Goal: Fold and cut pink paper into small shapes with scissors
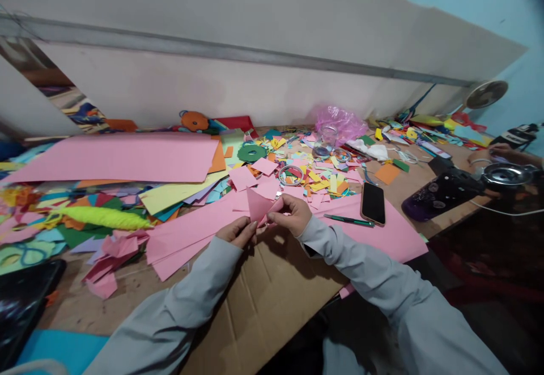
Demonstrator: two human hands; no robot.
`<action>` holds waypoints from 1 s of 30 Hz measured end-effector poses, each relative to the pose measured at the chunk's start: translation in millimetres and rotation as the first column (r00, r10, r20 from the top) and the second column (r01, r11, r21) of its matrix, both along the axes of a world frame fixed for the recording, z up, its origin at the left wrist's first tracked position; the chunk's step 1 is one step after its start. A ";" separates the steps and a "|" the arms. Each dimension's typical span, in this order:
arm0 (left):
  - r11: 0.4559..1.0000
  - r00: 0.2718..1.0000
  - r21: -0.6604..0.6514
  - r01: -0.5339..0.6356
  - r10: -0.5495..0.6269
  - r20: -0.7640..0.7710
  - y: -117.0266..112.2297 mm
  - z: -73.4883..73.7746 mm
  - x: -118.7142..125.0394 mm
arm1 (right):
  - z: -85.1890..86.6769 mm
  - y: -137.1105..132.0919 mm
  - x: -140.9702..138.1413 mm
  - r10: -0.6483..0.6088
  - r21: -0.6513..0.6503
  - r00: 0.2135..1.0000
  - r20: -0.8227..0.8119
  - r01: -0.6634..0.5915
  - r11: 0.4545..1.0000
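Note:
Both of my hands hold one piece of pink paper (pixel 258 205), folded or curled so that a pointed flap stands up. My left hand (pixel 240 231) pinches its lower left edge. My right hand (pixel 291 214) grips it from the right with thumb and fingers closed. A small shiny bit shows near the right fingers, too small to name. Beneath and beside the hands lie long pink paper strips (pixel 187 239) and a sheet of brown cardboard (pixel 263 301). Just beyond, a roll of clear tape (pixel 291 175) rests among small cut paper squares.
Right of my hands are a pen (pixel 348 220), a phone (pixel 373 204) and a dark tumbler (pixel 437 196). A large pink sheet (pixel 114 157) and yellow-green crepe paper (pixel 106 218) lie left. A glass jar (pixel 327 140) stands behind. Another person's hand (pixel 501 151) shows at far right.

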State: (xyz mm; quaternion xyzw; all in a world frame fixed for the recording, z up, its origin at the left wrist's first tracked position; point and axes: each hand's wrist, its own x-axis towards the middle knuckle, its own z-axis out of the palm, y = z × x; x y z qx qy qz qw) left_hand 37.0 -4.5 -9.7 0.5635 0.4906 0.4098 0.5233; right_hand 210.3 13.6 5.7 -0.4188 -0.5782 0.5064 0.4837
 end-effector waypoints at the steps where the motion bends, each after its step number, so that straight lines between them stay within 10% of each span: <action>1: 1.000 1.000 0.011 0.005 -0.005 0.002 0.4 -1.6 -0.4 | 0.1 0.0 0.0 -0.004 -0.003 1.000 -0.001 0.004 1.000; 21: 1.000 1.000 0.009 -0.011 0.010 0.014 -0.8 -0.4 -2.1 | 2.3 4.9 -0.8 0.109 -0.187 0.966 -0.234 -0.155 0.970; 30: 1.000 1.000 -0.026 0.009 -0.008 0.014 1.1 3.5 -6.3 | 1.8 5.1 1.1 -0.036 -0.277 0.993 -0.116 0.002 0.961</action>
